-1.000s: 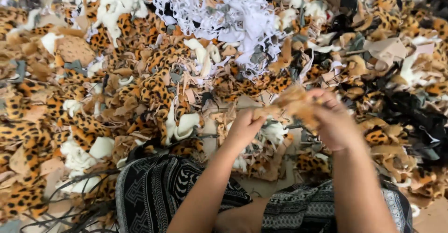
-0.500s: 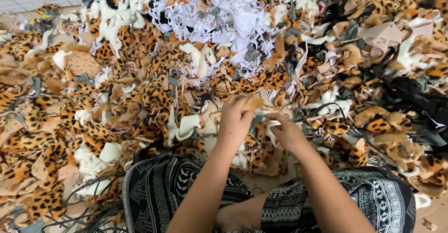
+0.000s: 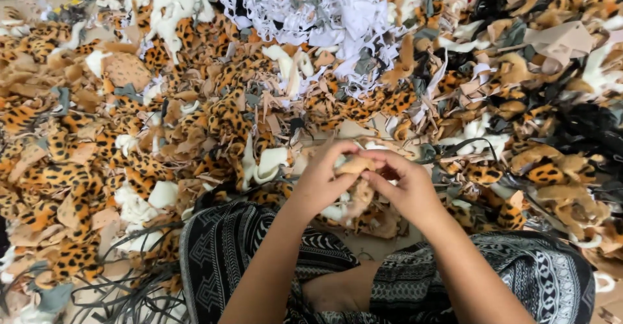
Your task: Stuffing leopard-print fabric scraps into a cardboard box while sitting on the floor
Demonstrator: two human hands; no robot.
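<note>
Down at the middle: both my hands meet over my lap, pinching one small tan fabric scrap (image 3: 355, 165) between them.
Left hand (image 3: 321, 184): fingers curled shut on the near-left end of the scrap, thumb on top.
Right hand (image 3: 407, 187): closed on the scrap's other end, fingertips just touching those of the left.
Scrap: held up off the floor, just above the near edge of the heap.
Heap: leopard-print scraps (image 3: 220, 113) spread wide across the floor on every side, mixed with cream foam bits (image 3: 269, 165).
Far side: a tangle of white shredded cloth (image 3: 324, 12) lies on top of the heap.
Right: black scraps (image 3: 587, 126) pile up well apart from my hands.
Near left: dark thin strips (image 3: 123, 291) trail over the floor beside my knee.
Below: my black-and-white patterned trousers (image 3: 227, 252) cover both legs.
</note>
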